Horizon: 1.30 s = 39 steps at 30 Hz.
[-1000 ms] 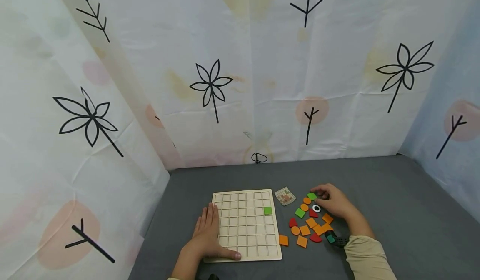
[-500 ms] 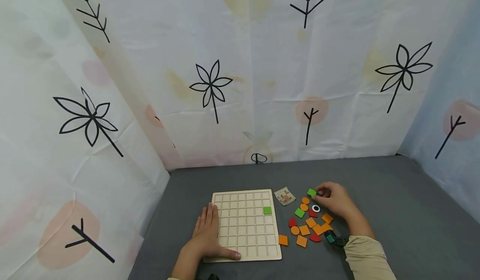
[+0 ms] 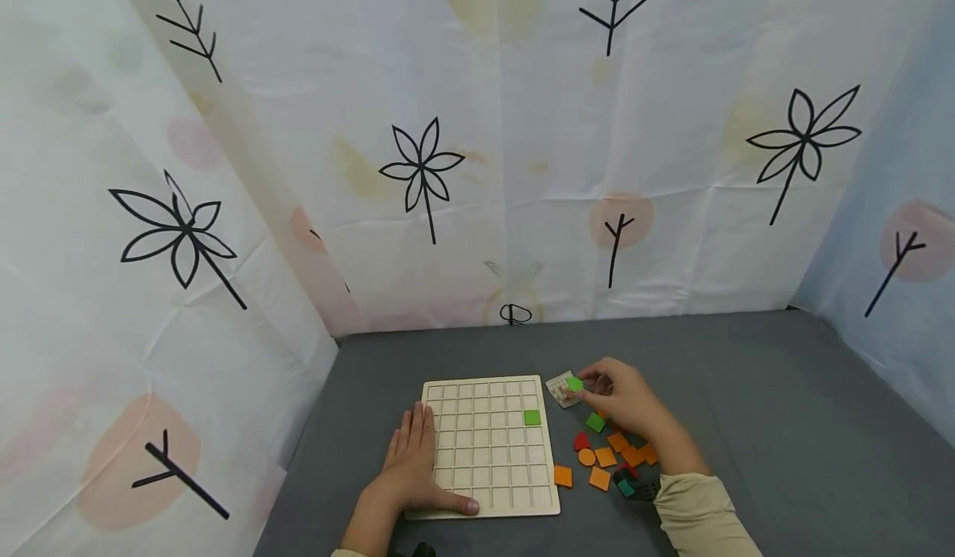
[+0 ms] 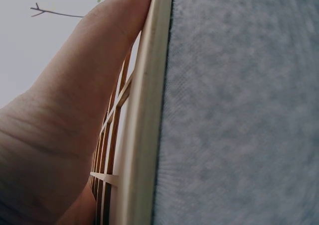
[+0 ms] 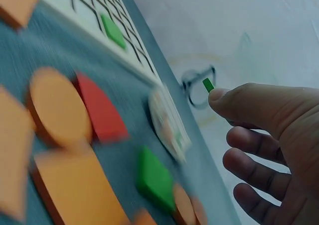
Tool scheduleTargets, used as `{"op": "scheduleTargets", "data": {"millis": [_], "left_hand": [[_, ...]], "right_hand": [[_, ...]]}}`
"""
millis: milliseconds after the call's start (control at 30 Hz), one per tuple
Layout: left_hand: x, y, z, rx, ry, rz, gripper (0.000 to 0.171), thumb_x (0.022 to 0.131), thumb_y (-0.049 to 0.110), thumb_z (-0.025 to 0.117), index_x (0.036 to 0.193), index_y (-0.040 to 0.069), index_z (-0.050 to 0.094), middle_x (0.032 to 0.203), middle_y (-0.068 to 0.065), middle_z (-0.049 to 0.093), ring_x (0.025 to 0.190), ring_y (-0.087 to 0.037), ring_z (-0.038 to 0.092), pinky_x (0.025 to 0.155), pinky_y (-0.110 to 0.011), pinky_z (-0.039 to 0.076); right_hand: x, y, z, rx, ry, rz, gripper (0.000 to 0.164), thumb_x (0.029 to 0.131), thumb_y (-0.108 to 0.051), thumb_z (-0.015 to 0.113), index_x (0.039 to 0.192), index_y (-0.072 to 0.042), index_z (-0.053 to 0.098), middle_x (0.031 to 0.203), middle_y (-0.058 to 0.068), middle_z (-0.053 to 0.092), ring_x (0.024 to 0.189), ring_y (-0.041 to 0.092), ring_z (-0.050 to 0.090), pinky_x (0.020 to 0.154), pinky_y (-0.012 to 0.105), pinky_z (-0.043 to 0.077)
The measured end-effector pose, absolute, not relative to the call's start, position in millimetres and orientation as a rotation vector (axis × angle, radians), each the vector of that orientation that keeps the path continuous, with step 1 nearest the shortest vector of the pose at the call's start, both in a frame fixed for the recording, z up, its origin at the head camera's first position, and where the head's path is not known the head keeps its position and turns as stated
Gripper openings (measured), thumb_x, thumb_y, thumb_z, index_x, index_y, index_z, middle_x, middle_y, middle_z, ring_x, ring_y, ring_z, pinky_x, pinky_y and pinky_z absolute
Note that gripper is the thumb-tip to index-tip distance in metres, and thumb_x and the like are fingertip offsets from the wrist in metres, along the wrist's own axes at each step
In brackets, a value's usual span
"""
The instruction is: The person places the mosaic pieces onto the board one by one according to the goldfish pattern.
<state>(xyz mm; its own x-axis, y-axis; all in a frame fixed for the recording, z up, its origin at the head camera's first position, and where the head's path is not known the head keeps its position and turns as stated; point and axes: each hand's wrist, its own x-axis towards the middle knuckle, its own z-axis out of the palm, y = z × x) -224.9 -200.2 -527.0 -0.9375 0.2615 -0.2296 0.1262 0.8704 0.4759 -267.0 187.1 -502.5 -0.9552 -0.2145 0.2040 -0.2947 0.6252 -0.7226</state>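
A wooden grid board (image 3: pixel 488 439) lies on the grey table. My left hand (image 3: pixel 409 467) rests on its left side with straight fingers, the thumb lying across the near edge. One green square tile (image 3: pixel 532 418) sits in a cell near the board's right side. Above the small patterned card (image 3: pixel 558 386), my right hand (image 3: pixel 625 399) pinches another green tile (image 3: pixel 574 384) between thumb and finger. In the right wrist view that tile (image 5: pixel 208 85) shows edge-on at the thumb tip, clear of the table.
Right of the board lie loose orange squares (image 3: pixel 599 479), an orange disc (image 3: pixel 586 457), a red piece (image 3: pixel 581 441) and a green tile (image 3: pixel 595 422). My right forearm hides part of this group. A printed cloth wall (image 3: pixel 522 250) rises behind the table.
My right hand has taken the green tile from the far end of the loose pieces and carried it left, over the card. The left hand has stayed on the board.
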Motion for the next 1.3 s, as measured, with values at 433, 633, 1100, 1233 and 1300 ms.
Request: {"op": "scheduleTargets", "data": {"millis": [433,633,1100,1233,1300], "left_hand": [[-226.9,-192.8,-529.8,0.323,2.736,0.658,0.171,0.052,0.083,0.091,0.171,0.003,-0.002,0.178,-0.019,-0.012,0.166,-0.042,-0.009,0.132,-0.064,0.004],[-224.8,-193.6,-531.0,0.307,2.76,0.651,0.172,0.051,0.084,0.092,0.171,0.002,-0.001,0.179,-0.019,-0.01,0.166,-0.042,-0.007,0.132,-0.065,0.007],[-225.8,-197.4,-527.5,0.295,2.77,0.65,0.172,0.051,0.084,0.091,0.171,0.002,-0.001,0.179,-0.019,-0.01,0.166,-0.043,-0.008,0.132,-0.065,0.006],[-225.4,-198.0,-524.5,0.298,2.777,0.645,0.172,0.051,0.084,0.091,0.171,0.002,-0.001,0.179,-0.02,-0.01,0.166,-0.043,-0.008,0.132,-0.065,0.005],[-224.6,-197.9,-523.2,0.297,2.78,0.653,0.171,0.051,0.083,0.092,0.17,0.001,0.0,0.179,-0.02,-0.009,0.166,-0.044,-0.006,0.132,-0.065,0.006]], "right_hand": [[-264.9,127.4,-512.0,0.687,-2.798,1.213,0.022,0.095,-0.017,0.082,0.114,-0.007,0.076,0.098,0.004,0.064,0.073,0.005,0.05,0.063,0.024,0.046],[-270.7,112.2,-516.8,0.776,-2.825,1.187,0.023,0.093,-0.02,0.084,0.111,-0.006,0.077,0.096,0.003,0.065,0.079,0.011,0.055,0.068,0.026,0.047],[-271.0,98.3,-523.2,0.744,-2.833,1.028,0.019,0.091,-0.022,0.087,0.107,-0.016,0.078,0.093,-0.005,0.06,0.081,0.009,0.054,0.072,0.028,0.047],[-272.0,97.1,-520.9,0.739,-2.846,1.028,0.019,0.09,-0.022,0.086,0.106,-0.015,0.078,0.093,-0.005,0.061,0.081,0.009,0.054,0.072,0.028,0.045],[-272.6,97.6,-519.1,0.744,-2.85,1.026,0.019,0.09,-0.02,0.085,0.106,-0.013,0.078,0.093,-0.003,0.062,0.08,0.009,0.054,0.071,0.028,0.044]]}}
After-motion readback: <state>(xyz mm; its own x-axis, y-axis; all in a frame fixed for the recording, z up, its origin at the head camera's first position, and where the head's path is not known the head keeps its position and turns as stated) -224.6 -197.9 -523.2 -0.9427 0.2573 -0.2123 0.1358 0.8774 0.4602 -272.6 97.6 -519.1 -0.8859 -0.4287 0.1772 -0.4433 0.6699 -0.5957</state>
